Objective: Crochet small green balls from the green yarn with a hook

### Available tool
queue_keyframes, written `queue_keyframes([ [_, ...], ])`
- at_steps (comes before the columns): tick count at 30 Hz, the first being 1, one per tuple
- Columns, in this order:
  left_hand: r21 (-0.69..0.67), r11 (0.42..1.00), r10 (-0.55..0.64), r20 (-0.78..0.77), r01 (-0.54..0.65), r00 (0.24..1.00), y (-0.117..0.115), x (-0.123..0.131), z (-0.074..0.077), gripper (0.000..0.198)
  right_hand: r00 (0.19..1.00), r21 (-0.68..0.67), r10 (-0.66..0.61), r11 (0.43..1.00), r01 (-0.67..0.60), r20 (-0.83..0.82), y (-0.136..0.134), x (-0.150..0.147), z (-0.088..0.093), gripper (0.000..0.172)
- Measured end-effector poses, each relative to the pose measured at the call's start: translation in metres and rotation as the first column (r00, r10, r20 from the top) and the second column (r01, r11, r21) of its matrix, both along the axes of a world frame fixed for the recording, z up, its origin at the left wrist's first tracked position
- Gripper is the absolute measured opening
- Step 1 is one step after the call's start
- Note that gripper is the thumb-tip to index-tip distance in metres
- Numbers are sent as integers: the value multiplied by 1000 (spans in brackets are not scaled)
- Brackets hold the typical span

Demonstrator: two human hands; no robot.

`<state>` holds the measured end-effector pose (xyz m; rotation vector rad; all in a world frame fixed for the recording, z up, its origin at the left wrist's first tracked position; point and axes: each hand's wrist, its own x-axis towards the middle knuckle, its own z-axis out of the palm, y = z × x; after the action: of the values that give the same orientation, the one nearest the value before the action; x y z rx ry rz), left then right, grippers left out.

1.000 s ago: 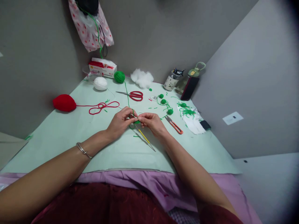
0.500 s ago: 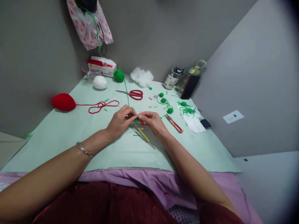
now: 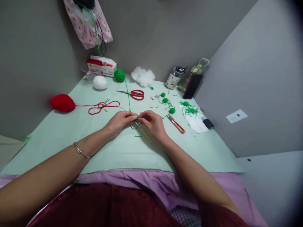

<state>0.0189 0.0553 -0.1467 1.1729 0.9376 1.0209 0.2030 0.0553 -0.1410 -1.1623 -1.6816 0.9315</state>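
Note:
My left hand [image 3: 120, 123] pinches a small green piece of yarn work [image 3: 136, 119] between thumb and fingers. From the other side, the closed fingertips of my right hand [image 3: 154, 125] grip the same piece. Green yarn [image 3: 129, 100] runs from it back to a green yarn ball [image 3: 119, 75], and a loop of it droops below my left fingers. A crochet hook with a yellow handle [image 3: 146, 135] slants just below the hands; whether its tip touches the piece I cannot tell. Fingers hide most of the green work.
Red-handled scissors [image 3: 136, 95], a red yarn ball [image 3: 62, 103] and a white yarn ball [image 3: 99, 82] lie beyond my hands. To the right are orange thread snips [image 3: 176, 124], several small green balls [image 3: 172, 110] and a white tissue [image 3: 195, 121]. White stuffing [image 3: 143, 76] sits against the wall.
My left hand's fingers have straightened and lie flatter against the green piece. My right fingers have curled up slightly. The view has shifted a little.

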Motion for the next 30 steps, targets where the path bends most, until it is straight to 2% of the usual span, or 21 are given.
queue_keyframes([
  [13,59,995,79,-68,-75,995,-5,0,9,26,994,113,-27,993,14,110,-4,-3,4,6],
  [19,26,998,62,-39,-61,997,-1,-1,1,31,999,5,-33,999,33,41,-3,-5,5,11],
  [25,-6,1000,30,-5,-30,1000,-2,0,1,35,995,-146,56,987,-68,-83,2,0,8,13],
  [30,4,998,59,-18,-59,998,-2,1,3,34,990,-141,82,985,-98,-115,1,-1,7,23],
])
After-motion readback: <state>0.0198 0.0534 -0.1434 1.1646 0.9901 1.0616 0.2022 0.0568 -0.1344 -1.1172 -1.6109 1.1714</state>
